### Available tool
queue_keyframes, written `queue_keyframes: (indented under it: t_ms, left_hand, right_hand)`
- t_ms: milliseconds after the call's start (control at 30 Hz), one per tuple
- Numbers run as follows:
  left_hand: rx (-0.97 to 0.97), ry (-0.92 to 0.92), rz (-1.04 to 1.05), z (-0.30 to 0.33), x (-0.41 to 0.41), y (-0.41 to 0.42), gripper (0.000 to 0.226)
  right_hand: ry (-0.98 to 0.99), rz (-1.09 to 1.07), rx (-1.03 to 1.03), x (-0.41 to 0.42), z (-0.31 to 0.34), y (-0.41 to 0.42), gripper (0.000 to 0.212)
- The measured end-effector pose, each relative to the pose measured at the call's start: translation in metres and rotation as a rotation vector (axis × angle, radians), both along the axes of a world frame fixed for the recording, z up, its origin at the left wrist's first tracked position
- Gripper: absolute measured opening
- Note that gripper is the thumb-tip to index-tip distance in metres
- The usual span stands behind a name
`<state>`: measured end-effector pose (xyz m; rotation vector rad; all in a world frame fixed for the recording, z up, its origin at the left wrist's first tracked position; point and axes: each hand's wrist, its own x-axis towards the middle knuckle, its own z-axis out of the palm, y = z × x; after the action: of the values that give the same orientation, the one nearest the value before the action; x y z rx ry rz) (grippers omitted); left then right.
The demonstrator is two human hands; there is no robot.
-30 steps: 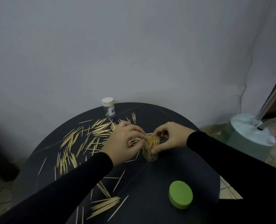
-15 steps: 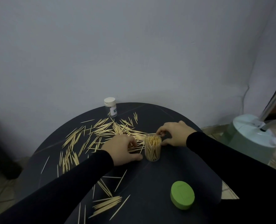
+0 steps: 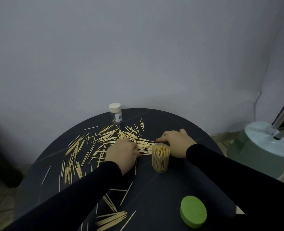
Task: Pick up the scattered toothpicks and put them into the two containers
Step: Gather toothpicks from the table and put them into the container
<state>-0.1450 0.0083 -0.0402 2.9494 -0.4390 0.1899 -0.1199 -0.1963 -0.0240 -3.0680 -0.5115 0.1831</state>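
Observation:
Scattered toothpicks [image 3: 94, 144] lie across the left and middle of the round dark table [image 3: 179, 185]. A clear open container [image 3: 160, 158], packed with upright toothpicks, stands at the centre. A second container [image 3: 116, 115] with a white lid stands at the far edge. My left hand [image 3: 121, 153] rests palm down on the pile just left of the open container, its fingers and thumb curled round a bundle of toothpicks. My right hand [image 3: 176, 141] lies behind that container, with fingers stretched left and touching the toothpick ends.
A green round lid [image 3: 193, 214] lies near the front right edge. A small bunch of toothpicks [image 3: 112, 220] lies at the front edge. A pale green appliance [image 3: 261, 147] stands on the floor to the right. The wall is close behind the table.
Both hands have left the open container's mouth and dropped onto the pile behind and left of it. My left hand has slid forward onto the toothpicks; the view has shifted slightly.

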Motion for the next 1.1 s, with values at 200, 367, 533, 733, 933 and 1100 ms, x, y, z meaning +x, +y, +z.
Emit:
queue_keyframes:
  t_ms: [200, 367, 533, 733, 933, 1100]
  left_hand:
    - [0.039, -0.058, -0.009, -0.002, -0.004, -0.003, 0.032]
    - [0.084, -0.09, -0.042, -0.006, -0.004, -0.009, 0.027]
    - [0.116, -0.062, -0.031, -0.008, -0.001, -0.011, 0.023]
    - [0.076, -0.063, -0.021, -0.007, 0.0, -0.008, 0.03]
    - [-0.114, -0.051, 0.034, -0.004, -0.002, -0.009, 0.023]
    - [-0.33, -0.005, 0.091, 0.001, -0.004, -0.014, 0.019]
  right_hand:
    - [-0.023, -0.002, 0.029, -0.001, 0.001, 0.003, 0.031]
    - [-0.092, -0.007, 0.004, -0.003, 0.002, 0.002, 0.028]
    - [-0.123, -0.023, -0.017, -0.003, 0.0, -0.001, 0.026]
    - [-0.192, -0.015, -0.061, -0.007, 0.0, -0.004, 0.023]
    - [-0.268, -0.078, 0.013, -0.015, 0.005, -0.002, 0.024]
    - [-0.255, -0.146, 0.145, -0.018, 0.011, -0.004, 0.021]
